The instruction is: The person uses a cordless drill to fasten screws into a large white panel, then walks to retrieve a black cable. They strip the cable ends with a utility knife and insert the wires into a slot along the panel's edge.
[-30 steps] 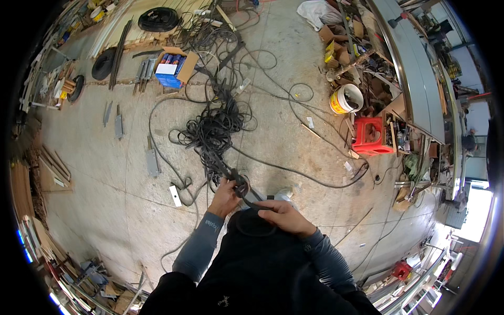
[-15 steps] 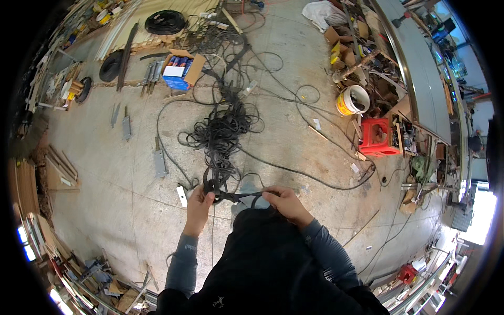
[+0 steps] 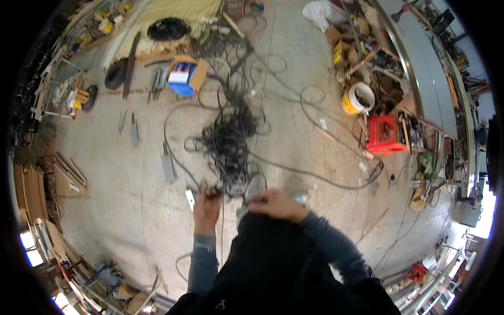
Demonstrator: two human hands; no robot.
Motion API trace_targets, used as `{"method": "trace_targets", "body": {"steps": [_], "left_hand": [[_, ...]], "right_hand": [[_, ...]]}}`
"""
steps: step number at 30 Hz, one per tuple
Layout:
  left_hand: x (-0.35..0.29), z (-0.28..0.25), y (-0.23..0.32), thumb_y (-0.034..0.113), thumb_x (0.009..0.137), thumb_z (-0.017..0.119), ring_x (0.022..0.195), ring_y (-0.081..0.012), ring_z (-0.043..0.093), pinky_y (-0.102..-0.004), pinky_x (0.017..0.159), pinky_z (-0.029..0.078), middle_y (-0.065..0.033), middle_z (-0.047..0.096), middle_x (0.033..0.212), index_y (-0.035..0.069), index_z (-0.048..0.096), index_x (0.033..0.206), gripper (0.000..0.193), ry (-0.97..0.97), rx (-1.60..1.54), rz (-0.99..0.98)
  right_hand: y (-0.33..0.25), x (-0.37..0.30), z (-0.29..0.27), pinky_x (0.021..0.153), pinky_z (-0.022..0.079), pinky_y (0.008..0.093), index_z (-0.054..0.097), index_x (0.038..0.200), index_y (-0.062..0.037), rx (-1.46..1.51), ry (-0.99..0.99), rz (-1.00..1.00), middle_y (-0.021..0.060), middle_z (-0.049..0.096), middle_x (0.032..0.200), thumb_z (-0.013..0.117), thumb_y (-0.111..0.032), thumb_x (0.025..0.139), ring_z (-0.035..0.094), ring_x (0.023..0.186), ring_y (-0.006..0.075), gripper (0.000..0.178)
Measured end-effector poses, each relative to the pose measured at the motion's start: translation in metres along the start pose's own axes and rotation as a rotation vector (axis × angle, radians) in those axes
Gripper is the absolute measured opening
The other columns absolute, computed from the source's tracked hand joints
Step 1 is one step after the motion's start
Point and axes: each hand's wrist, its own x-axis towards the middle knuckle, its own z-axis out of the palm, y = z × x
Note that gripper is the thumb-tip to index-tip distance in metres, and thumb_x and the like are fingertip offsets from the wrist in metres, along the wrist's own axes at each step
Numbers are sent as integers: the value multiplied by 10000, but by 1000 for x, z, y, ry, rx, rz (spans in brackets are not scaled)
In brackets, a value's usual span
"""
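A big tangle of flat black rubber-like strip (image 3: 227,139) lies on the concrete floor in front of me, trailing off toward the far side. At its near end my left hand (image 3: 207,214) is closed around a bunched piece of this black strip. My right hand (image 3: 278,205), smeared by motion, has its fingers pinched at the strip just to the right of the left hand. Between the two hands the strip is too blurred to follow. Beside my left hand lies a small white block (image 3: 190,199) with dark holes.
A blue carton (image 3: 181,86) with flaps up stands far left, near several metal pieces (image 3: 167,167). At right are a white bucket (image 3: 358,98), a red plastic stool (image 3: 385,135) and a scrap heap. A dark cable (image 3: 315,177) loops across the floor.
My right hand has moved left, closer to my left hand, and the strip stretched between them is shorter. The whole view has shifted slightly.
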Motion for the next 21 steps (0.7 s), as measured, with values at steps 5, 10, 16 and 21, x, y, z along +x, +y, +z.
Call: {"method": "trace_targets", "body": {"steps": [5,10,16,21], "left_hand": [[-63,84,48,286,1104,540,562,-91,423,-340,697,521,63,364,645,20,617,1206,296,-250,108,132],[-4,-19,-19,180,1071,624,589,-121,517,-227,531,439,-24,537,732,-15,638,1042,197,11,116,-453],[-6,75,-48,100,1072,494,783,-149,581,-295,792,562,-70,648,1039,11,633,1299,280,-151,541,-303],[47,24,15,28,1080,458,1074,-221,638,-387,989,578,-128,681,1108,2,629,1186,203,-420,9,49]], "right_hand": [[1,-28,-38,849,540,306,774,1152,-17,206,73,46,78,784,1014,757,-315,994,683,926,125,338],[-18,-41,-17,867,545,294,769,1153,13,173,-53,-157,64,790,1010,791,-217,978,685,944,116,290],[-21,-90,-56,845,534,284,786,1122,19,300,14,-183,92,791,993,808,-178,952,693,925,133,260],[30,-156,-72,693,552,320,745,942,29,882,673,-258,91,727,830,768,-164,875,696,728,174,205]]}}
